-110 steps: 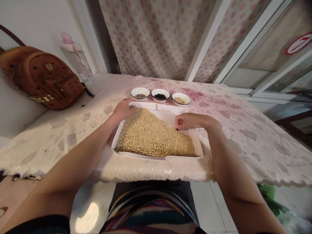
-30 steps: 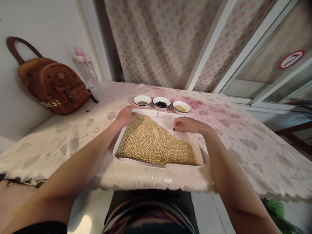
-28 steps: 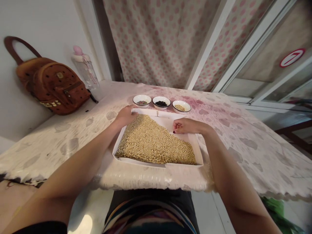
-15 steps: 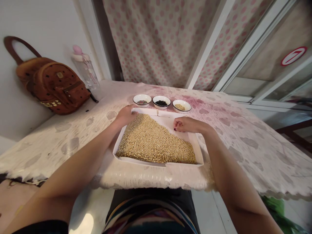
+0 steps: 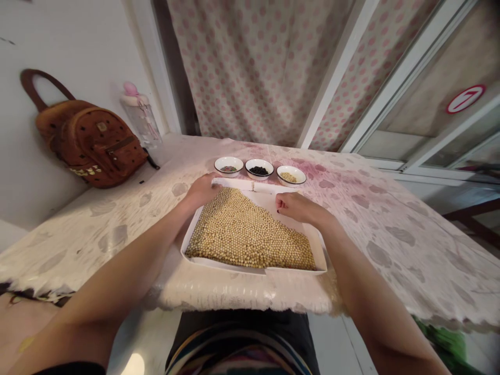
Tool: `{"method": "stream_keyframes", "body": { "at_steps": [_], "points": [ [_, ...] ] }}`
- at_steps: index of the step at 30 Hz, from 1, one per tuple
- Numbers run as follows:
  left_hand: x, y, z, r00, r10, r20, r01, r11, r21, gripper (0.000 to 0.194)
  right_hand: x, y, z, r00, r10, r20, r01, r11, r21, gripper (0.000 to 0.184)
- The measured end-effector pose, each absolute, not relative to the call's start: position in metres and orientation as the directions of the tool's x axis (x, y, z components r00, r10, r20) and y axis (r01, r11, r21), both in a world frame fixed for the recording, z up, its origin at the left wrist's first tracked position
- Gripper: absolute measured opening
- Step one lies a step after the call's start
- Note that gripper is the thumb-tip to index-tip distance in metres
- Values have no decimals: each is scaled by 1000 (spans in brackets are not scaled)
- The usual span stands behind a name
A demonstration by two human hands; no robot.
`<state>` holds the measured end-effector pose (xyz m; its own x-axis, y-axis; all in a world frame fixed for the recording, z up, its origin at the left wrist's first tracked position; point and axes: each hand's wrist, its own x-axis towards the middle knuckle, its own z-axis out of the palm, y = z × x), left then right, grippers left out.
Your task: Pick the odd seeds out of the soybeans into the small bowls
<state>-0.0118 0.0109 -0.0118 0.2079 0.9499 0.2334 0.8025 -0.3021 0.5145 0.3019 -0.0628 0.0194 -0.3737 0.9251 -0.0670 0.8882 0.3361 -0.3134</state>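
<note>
A shallow white tray (image 5: pixel 318 247) lies before me near the table's front edge. Soybeans (image 5: pixel 250 234) cover most of its floor, except a bare strip at the far right. My left hand (image 5: pixel 203 190) grips the tray's far left corner, with the fingers over the rim. Above the bare strip is my right hand (image 5: pixel 295 205), its fingers curled in and pressed together; whatever they may hold is hidden. Behind the tray stand three dark-rimmed white bowls: one with small mixed reddish and green beans (image 5: pixel 228 169), one with black beans (image 5: pixel 258 171), one with pale soybeans (image 5: pixel 288 177).
The table wears a patterned cloth (image 5: pixel 390 229) under a clear cover. At the back left, a brown backpack (image 5: pixel 94 146) leans on the wall beside a clear bottle (image 5: pixel 142 120) with a pink lid. A dotted curtain (image 5: pixel 250 73) hangs behind the table.
The view has tilted up slightly, so the tray and bowls sit lower in the picture. My right hand has shifted slightly left over the tray; my left hand keeps its hold on the corner.
</note>
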Motion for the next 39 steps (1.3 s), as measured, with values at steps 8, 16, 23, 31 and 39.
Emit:
{"method": "stream_keyframes", "body": {
  "at_steps": [8,16,23,31,39],
  "points": [
    [-12,11,-12,215,948,236,796,-310,520,36,326,-32,12,-14,890,457,816,274,-509,9],
    [-12,11,-12,212,948,237,796,-308,520,37,363,-2,-14,333,870,363,542,138,-829,20],
    [-12,12,-14,212,949,233,811,-304,501,37,343,-17,3,204,897,392,530,235,-815,15],
    [-10,10,-10,218,948,233,808,-309,502,34,296,-52,15,-437,900,14,669,335,-664,6],
    [-11,10,-10,221,948,229,799,-310,515,35,295,-51,7,-449,892,-49,732,335,-593,4]
  ]
}}
